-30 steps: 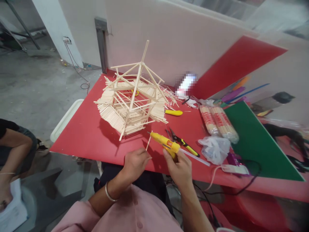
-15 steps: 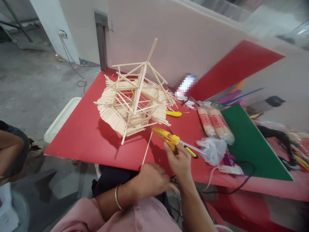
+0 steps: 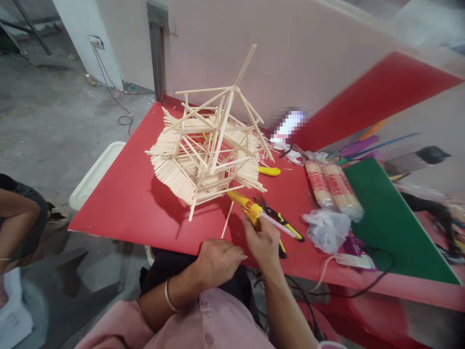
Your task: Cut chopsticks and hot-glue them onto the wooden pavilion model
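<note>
In my right hand point(image 3: 262, 237) is a yellow hot glue gun point(image 3: 247, 206), with a pale glue stick point(image 3: 278, 225) jutting from its back. Its nozzle points at the lower edge of a model point(image 3: 221, 140) built of thin wooden sticks, which stands tilted on the red tabletop. My left hand point(image 3: 220, 261) is closed near the table's front edge. From it a thin wooden stick point(image 3: 227, 219) rises toward the nozzle; the fingers hide its lower end. Black-and-yellow pliers point(image 3: 281, 218) lie right beside my right hand.
To the right are two wrapped stick bundles point(image 3: 329, 186), a crumpled plastic bag point(image 3: 327, 230), a power strip point(image 3: 354, 261) with cords, and a green board point(image 3: 399, 228). A yellow-handled tool point(image 3: 269, 171) lies behind the model. Another person's leg point(image 3: 18, 223) shows at left.
My left hand has turned and risen slightly with the wooden stick. The glue gun has shifted a little left against the table, uncovering more of the pliers. The whole view has shifted slightly.
</note>
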A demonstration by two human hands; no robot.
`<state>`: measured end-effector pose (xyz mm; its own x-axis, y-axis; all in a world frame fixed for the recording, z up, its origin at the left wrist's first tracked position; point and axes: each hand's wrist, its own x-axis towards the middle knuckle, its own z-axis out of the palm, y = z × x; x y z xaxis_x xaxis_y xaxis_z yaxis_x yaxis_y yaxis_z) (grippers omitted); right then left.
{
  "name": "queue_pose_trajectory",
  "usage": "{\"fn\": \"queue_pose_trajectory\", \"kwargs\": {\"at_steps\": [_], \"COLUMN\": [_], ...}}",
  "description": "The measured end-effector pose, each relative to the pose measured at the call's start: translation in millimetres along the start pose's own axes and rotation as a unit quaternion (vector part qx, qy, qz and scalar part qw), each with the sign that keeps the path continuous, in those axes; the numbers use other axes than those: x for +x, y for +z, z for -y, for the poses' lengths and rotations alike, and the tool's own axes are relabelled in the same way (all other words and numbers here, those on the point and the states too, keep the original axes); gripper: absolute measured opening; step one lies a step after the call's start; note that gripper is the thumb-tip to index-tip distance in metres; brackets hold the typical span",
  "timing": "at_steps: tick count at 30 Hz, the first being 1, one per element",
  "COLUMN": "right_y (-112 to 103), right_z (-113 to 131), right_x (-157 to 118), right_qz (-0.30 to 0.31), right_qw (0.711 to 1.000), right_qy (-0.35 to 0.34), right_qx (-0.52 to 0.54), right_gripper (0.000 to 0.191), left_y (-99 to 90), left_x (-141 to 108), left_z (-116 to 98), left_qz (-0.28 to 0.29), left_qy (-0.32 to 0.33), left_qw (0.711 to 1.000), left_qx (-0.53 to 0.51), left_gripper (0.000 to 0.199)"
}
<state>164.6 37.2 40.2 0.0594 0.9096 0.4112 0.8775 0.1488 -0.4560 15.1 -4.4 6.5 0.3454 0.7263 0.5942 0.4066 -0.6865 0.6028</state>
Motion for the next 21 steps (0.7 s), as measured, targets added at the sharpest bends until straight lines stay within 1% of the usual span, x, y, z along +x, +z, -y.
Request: {"fn": "queue_pose_trajectory", "kwargs": {"at_steps": [3,6,10,12,14,17,19,21], "right_y": [-1,-2,-7,-9,-10,-9,-8,-8], "right_z": [2,3,4,6,10,18,24,31], "right_x": [-1,-5,-11,-15,-18,-21,-20,-16], "right_qz": [0.014,0.021,0.005,0.001,0.012,0.05,0.074,0.083], "right_qw": [1.0,1.0,0.999,0.999,0.998,0.994,0.99,0.99], "right_qy": [-0.001,-0.014,-0.022,-0.018,-0.013,-0.012,-0.012,-0.014], "right_qx": [0.015,0.016,0.026,0.04,0.061,0.099,0.116,0.116], "right_gripper": [0.031,0.028,0.024,0.024,0.024,0.023,0.021,0.021], "left_y": [-2.6,-7.8,-16.3,-19.6,-21.7,-22.5,-22.0,-21.3], "left_x": [0,1,2,2,2,0,-1,-2], "left_z": [3,5,11,15,19,22,23,23], "left_qz": [-0.009,-0.025,-0.036,-0.045,-0.056,-0.06,-0.055,-0.051], "left_qy": [-0.011,-0.037,-0.075,-0.08,-0.079,-0.087,-0.092,-0.094], "left_qw": [1.0,0.999,0.996,0.995,0.995,0.994,0.994,0.994], "left_qx": [-0.001,-0.013,-0.032,-0.033,-0.032,-0.034,-0.034,-0.031], "left_gripper": [0.028,0.021,0.017,0.017,0.016,0.016,0.02,0.024]}}
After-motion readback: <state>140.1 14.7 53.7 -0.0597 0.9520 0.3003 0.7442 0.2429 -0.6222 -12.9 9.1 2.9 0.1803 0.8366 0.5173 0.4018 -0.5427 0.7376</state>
